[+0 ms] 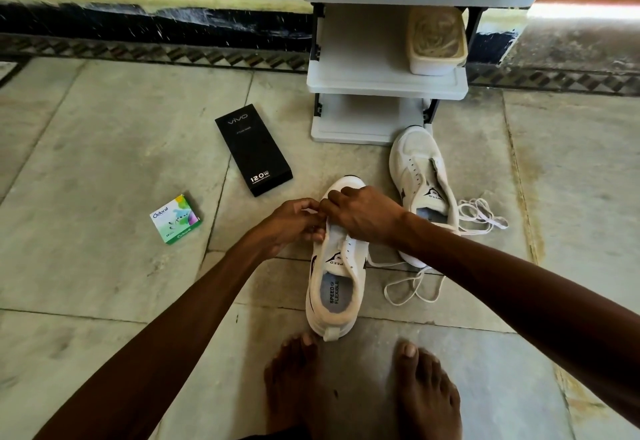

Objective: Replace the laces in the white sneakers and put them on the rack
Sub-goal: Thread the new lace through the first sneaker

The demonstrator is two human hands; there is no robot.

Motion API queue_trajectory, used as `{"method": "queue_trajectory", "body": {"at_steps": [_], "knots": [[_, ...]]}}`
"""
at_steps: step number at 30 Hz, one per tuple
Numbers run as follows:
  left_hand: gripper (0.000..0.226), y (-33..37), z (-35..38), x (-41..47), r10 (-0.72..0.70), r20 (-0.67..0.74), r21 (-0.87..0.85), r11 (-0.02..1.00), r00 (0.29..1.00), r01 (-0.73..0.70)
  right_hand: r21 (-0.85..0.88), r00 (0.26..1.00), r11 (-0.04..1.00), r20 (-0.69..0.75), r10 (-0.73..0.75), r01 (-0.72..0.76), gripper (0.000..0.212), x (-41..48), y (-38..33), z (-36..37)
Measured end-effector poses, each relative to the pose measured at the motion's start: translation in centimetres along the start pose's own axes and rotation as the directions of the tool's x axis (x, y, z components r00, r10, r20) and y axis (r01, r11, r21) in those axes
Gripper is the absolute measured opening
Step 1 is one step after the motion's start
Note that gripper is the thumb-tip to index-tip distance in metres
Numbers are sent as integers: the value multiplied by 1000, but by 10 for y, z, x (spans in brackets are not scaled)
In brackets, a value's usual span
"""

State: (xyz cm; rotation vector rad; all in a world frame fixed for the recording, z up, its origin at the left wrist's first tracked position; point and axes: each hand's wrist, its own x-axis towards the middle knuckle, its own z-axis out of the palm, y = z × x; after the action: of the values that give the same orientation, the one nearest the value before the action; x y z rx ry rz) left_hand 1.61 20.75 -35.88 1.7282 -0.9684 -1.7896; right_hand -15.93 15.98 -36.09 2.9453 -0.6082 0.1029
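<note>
Left hand (pixel 294 221): fingers curled, thumb and fingertips pinching a short white strip of lace (pixel 417 278) at the front of the eyelet row. Grasp is closed on the lace.

Right hand (pixel 363 214): arched over the forefoot of the near sneaker (pixel 332 283), fingers bent down, tips meeting the left fingertips. Its underside is hidden; cannot tell whether it grips the lace or only presses on the upper.

Near sneaker: white, upright on the floor (pixel 104 162), toe pointing away from the person, heel just in front of the bare feet (pixel 294 380). Insole print reads "SPEED FLEXIBLE". The lace leaves the shoe on its right side and lies in loose loops on the floor between the two shoes.

Far sneaker (pixel 419 176): white, upright, no lace seen in its eyelets, toe close to the right foot of the rack (pixel 381 82). Partly covered by the right forearm. Second lace (pixel 485 225): loose white tangle on the floor just beside it, on its right.

Rack: white shelves, dark side posts, against the wall. Middle shelf holds a lidded tub (pixel 436 41), contents unclear. Neither sneaker is on it.

Left of the shoes, well apart: black box (pixel 252 150) marked "vivo" and "120W", lying flat; further left a small green box (pixel 176 219) marked "Odonil"
</note>
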Motion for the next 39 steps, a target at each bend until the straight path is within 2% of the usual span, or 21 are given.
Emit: {"method": "queue_trajectory", "body": {"at_steps": [3, 7, 10, 14, 16, 18, 21, 25, 29, 33, 35, 37, 39], "knots": [[17, -5, 2, 0, 99, -57, 91, 991, 993, -94, -9, 999, 999, -30, 32, -33, 63, -6, -3, 4], [18, -2, -2, -3, 181, -43, 152, 973, 983, -172, -2, 999, 1000, -44, 10, -10, 74, -7, -5, 7], [13, -2, -3, -2, 181, -42, 133, 976, 983, -174, -11, 998, 1000, -65, 2, -3, 59, -8, -4, 3], [9, -6, 0, 0, 220, -63, 133, 968, 973, -211, 59, 985, 983, -20, 173, -171, 32, -8, -8, -5], [10, -9, 2, 0, 263, -87, 207, 948, 961, -240, 161, 947, 933, 41, 319, -321, 27, -5, -9, -10], [8, -10, 6, 1, 307, -107, 280, 922, 946, -267, 220, 874, 846, 127, 468, -485, 29, -4, -9, -17], [6, -11, 12, 2, 349, -139, 339, 896, 927, -287, 267, 789, 743, 206, 579, -614, 39, -3, -16, -29], [6, -15, 13, 1, 381, -180, 341, 889, 907, -305, 299, 711, 651, 175, 681, -697, 30, -5, -41, -36], [7, -17, 11, 1, 388, -205, 324, 893, 898, -312, 360, 639, 546, 226, 735, -756, 22, -12, -57, -27], [7, -10, 4, 7, 483, -153, 500, 791, 862, -354, 472, 544, 385, 265, 796, -793, 14, -15, -57, -21], [9, -9, -1, 13, 545, -162, 639, 693, 823, -333, 492, 530, 358, 269, 804, -793, 14, -16, -58, -20], [12, -5, -12, 21, 598, -242, 736, 626, 765, -257, 486, 514, 344, 274, 813, -803, 15, -17, -60, -19], [14, 3, -28, 30, 627, -391, 737, 652, 674, -178, 477, 494, 330, 273, 826, -815, 16, -16, -61, -18]]}}
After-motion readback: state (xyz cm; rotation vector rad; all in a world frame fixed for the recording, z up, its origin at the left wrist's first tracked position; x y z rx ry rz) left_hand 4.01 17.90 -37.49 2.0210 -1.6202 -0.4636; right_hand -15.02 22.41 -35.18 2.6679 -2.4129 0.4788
